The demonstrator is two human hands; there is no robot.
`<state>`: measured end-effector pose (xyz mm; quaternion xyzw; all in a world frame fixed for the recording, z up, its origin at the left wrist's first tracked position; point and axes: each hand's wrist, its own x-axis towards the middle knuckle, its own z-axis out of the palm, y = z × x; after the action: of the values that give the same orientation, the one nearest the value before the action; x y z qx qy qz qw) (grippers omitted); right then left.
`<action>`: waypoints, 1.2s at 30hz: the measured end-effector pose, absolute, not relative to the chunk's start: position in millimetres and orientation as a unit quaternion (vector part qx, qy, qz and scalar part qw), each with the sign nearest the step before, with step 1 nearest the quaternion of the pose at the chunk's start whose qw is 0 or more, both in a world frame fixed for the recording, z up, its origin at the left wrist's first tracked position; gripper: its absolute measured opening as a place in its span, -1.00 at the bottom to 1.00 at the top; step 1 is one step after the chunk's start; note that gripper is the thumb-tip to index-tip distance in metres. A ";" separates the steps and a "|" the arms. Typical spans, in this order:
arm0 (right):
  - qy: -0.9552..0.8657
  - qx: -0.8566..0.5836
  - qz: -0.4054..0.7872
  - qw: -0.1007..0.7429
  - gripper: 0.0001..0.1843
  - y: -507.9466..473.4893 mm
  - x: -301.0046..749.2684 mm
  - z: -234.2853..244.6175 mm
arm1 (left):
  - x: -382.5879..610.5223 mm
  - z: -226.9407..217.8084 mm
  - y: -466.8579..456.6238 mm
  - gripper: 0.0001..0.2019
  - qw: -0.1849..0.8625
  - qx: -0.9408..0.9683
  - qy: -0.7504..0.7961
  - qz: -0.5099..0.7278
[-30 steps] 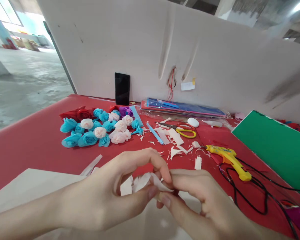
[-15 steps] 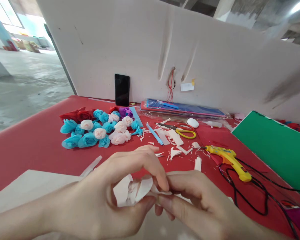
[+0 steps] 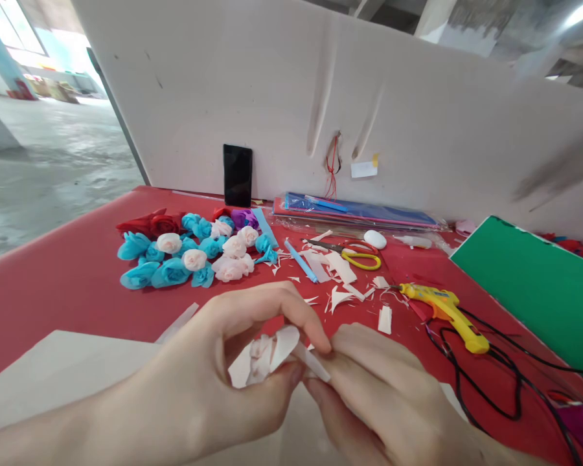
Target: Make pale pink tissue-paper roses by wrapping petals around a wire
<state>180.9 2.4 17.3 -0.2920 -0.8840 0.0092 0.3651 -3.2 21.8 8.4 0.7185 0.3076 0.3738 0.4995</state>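
Between my hands is a pale paper flower [image 3: 263,357], partly formed, its petals rolled and layered. My left hand [image 3: 223,369] curls round it, thumb below and index finger arched over the top. My right hand [image 3: 383,395] pinches the flower's narrow end on the right, where a strip of the same paper sticks out. The right fingertips are partly hidden behind the hand. Below the hands lies a large pale sheet [image 3: 78,366]. Finished paper flowers in blue [image 3: 170,272], pale pink [image 3: 230,266] and red [image 3: 165,224] lie in a group beyond my left hand.
Yellow-handled scissors [image 3: 359,259] lie among paper scraps [image 3: 340,298]. A yellow glue gun [image 3: 444,314] with a black cord [image 3: 517,388] rests at the right, near a green board [image 3: 539,291]. A dark phone [image 3: 238,175] leans against the back panel, beside packed coloured paper sheets [image 3: 369,208].
My right hand has turned over so its back faces up, and it has shifted slightly right. The flower has tilted and risen a little, and its paper strip now shows.
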 end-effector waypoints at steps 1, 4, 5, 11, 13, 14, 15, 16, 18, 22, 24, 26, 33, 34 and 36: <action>-0.883 -0.294 0.013 0.365 -0.66 2.6 180.9 17.3 | -3.3 8.4 21.7 -0.54 0.502 0.719 0.304 0.371; -0.881 -0.300 0.044 0.364 -0.65 3.1 181.6 15.9 | -4.5 7.8 21.4 -0.55 0.504 0.724 0.299 0.363; -0.880 -0.304 0.059 0.360 -0.64 3.1 182.0 15.1 | -4.8 7.6 21.3 -0.54 0.504 0.725 0.300 0.362; -0.866 -0.327 0.127 0.355 -0.70 1.3 182.3 12.0 | -4.1 9.4 22.9 -0.59 0.482 0.744 0.287 0.364; -0.862 -0.331 0.146 0.355 -0.73 1.9 182.6 11.8 | -2.7 11.3 23.4 -0.61 0.469 0.749 0.281 0.374; -0.860 -0.334 0.160 0.352 -0.74 2.5 183.0 11.8 | -2.0 12.4 23.3 -0.61 0.464 0.750 0.279 0.380; -0.857 -0.334 0.177 0.351 -0.76 3.3 183.5 11.9 | -1.5 13.3 23.0 -0.61 0.458 0.752 0.277 0.385; -0.854 -0.331 0.194 0.350 -0.77 4.1 184.1 11.9 | -1.2 14.1 22.5 -0.61 0.451 0.755 0.275 0.389; -0.851 -0.317 0.223 0.354 -0.79 5.3 185.2 12.1 | -1.5 14.7 21.5 -0.61 0.442 0.758 0.277 0.392; -0.857 -0.319 0.211 0.345 -0.79 4.7 184.8 12.7 | -4.0 11.5 21.2 -0.58 0.461 0.756 0.283 0.368; -0.865 -0.336 0.157 0.338 -0.76 3.7 183.1 12.2 | -3.7 8.8 21.7 -0.54 0.485 0.742 0.297 0.355; -0.872 -0.337 0.084 0.344 -0.72 3.0 181.4 10.4 | -1.3 6.5 22.1 -0.53 0.520 0.713 0.314 0.350; -0.904 -0.267 -0.171 0.286 -0.75 4.3 180.8 -0.2 | 6.4 8.6 23.5 -0.68 0.587 0.649 0.335 0.350; -0.905 -0.256 -0.198 0.275 -0.75 4.7 180.9 -1.1 | 6.4 9.9 23.9 -0.70 0.578 0.655 0.339 0.348; -0.906 -0.247 -0.230 0.256 -0.73 5.4 180.6 -2.0 | 6.1 12.3 24.6 -0.76 0.556 0.672 0.352 0.338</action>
<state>180.6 5.4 -2.0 -0.2473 -0.9059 -0.2298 0.2556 6.1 24.6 12.3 0.6724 0.3522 0.3381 0.5564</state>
